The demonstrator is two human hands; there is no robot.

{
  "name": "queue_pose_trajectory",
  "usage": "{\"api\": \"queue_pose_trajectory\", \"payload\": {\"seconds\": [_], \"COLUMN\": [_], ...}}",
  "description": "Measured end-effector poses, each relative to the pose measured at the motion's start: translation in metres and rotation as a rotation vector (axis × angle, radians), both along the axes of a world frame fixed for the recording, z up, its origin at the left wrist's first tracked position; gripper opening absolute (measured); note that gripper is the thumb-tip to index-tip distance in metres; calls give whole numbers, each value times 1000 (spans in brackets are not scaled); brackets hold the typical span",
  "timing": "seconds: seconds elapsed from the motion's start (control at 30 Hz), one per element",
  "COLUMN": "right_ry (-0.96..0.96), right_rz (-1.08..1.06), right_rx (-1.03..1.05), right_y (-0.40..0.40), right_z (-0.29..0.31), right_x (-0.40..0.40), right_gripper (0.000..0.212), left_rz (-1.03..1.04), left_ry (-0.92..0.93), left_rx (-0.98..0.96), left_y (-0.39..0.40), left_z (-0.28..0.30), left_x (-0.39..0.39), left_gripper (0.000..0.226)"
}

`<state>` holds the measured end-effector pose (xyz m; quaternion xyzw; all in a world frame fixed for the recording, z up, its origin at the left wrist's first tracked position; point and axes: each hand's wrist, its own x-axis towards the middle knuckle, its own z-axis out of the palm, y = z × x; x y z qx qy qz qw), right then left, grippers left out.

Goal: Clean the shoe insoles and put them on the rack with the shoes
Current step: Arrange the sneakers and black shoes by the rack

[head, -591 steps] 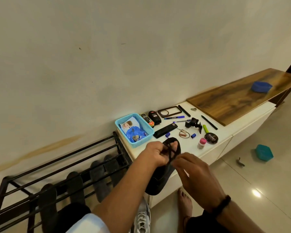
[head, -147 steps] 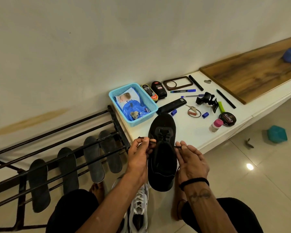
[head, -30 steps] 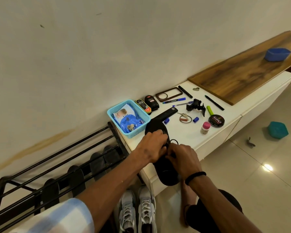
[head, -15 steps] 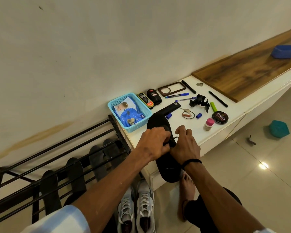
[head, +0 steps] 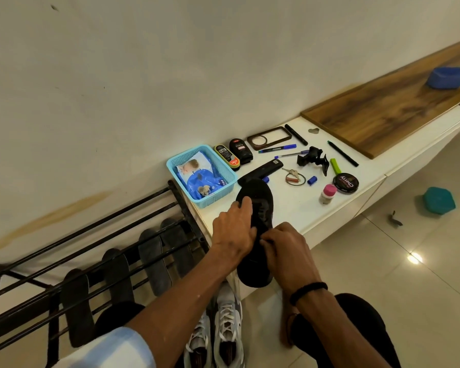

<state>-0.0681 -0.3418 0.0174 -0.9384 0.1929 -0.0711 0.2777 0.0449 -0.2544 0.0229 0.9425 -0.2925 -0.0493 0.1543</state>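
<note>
A black shoe (head: 258, 224) lies toe-away across the front edge of the white bench (head: 298, 205), its toe on the top just beside the blue basket (head: 225, 172) and a black brush (head: 263, 170), its heel hanging out past the edge over the floor (head: 383, 274). The left hand (head: 234, 232) lies over the shoe's left side, fingers (head: 246, 203) reaching forward along the upper and curled onto it. The right hand (head: 284, 244) sits at the shoe's middle with its fingers bent and bunched at the lacing; they seem to pinch something there, but what exactly cannot be told. The bench top to the right of the shoe is bare up to a pink-capped bottle (head: 327, 193) and a polish tin (head: 345, 183) near the front edge; keys (head: 294, 177) and pens lie further back. Left of the bench, touching its end, stands the black rack (head: 96, 235), with four dark insoles (head: 77, 306) leaning between its bars. A pair of white sneakers (head: 215, 335) stands on the floor below the arms, between the knees.
</note>
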Motion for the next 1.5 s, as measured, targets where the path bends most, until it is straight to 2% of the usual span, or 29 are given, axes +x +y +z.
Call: {"api": "queue_pose_trajectory", "payload": {"seconds": [0.13,0.3,0.43,0.57,0.67,0.73,0.83,1.03,1.1,1.2,1.27,1.37,1.4,1.5], "right_ry": [102,281,450,322,192,225,371,552,534,495,443,385,394,391], "right_rz": [-111,-6,118,98,36,62,103,106,71,17,5,71,102,160], "right_rx": [-66,-147,152,257,171,74,59,73,93,115,126,105,83,19], "right_y": [-6,-6,-8,-7,-7,-5,-1,4,4,5,5,6,6,10], "right_z": [-4,-3,1,12,12,10,9,0,-4,-6,-6,-2,-1,1], "right_x": [17,39,25,8,-1,-3,2,22,25,20,11,-10,-17,-26], "right_gripper": [22,30,29,30,26,38,54,43,42,36,36,46,46,47], "left_rz": [75,118,100,116,131,127,116,96,93,96,54,-89,-175,-412], "left_ry": [25,113,196,175,144,118,75,43,100,330,345,160,144,203], "left_rx": [3,-67,-108,-56,-13,25,137,292,271,199,117,-114,-122,157], "left_y": [-4,6,21,21,15,9,2,-5,-5,8,22,45,50,57], "left_z": [2,3,3,1,-1,-5,-6,-3,-4,1,7,19,20,18], "left_x": [-4,-4,-7,-6,-5,-4,1,9,12,13,6,-12,-14,-19], "left_gripper": [46,34,38,42,48,51,53,51,53,65,61,35,31,35]}}
